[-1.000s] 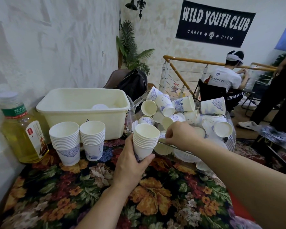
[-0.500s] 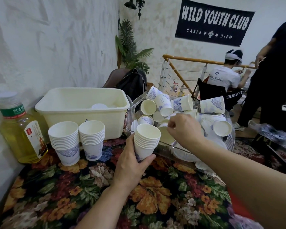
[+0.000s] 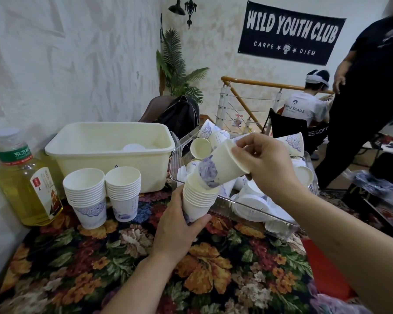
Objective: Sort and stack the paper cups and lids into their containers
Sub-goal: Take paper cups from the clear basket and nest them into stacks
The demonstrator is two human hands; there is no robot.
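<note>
Nesting looks risky: left hand (image 3: 177, 225) grips the cup stack (image 3: 196, 201) at 6 o'clock, right hand (image 3: 267, 164) pinches a tilted cup (image 3: 218, 167) w/ its base at the stack's mouth. Skewed entry could jam or tip it. Clear bin (image 3: 247, 208) wall crowds 3 o'clock; open tablecloth (image 3: 191, 275) below.

Banner (image 3: 290, 32): "WILD YOUTH CLUB"
</note>
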